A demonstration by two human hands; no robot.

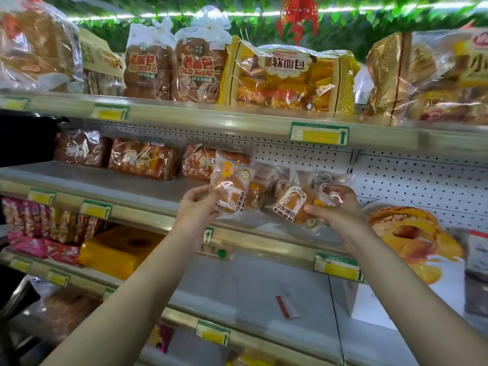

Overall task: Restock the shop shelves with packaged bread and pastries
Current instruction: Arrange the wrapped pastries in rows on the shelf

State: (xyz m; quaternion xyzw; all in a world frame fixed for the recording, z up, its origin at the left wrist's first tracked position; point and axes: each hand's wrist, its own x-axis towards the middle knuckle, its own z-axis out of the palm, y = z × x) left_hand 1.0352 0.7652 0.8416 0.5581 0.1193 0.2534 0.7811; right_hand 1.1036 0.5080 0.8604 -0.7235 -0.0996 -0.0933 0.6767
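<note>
My left hand [196, 208] grips a small clear-wrapped bun [232, 184], held upright over the front of the middle shelf [111, 178]. My right hand [336, 206] holds a second wrapped bun [293, 204], tilted and lying low on that shelf beside the first. Behind the two packs stand more small wrapped buns [264, 186]. Further back on the same shelf lie several brown bread packs [142, 159].
The top shelf carries "Old Bread" bags [196, 67] and a yellow soft-bread bag [287, 80]. A large ring pastry pack [412, 239] lies to the right. A yellow pack [116, 250] and red packs [42, 231] fill the lower shelf's left end. Price tags line the shelf edges.
</note>
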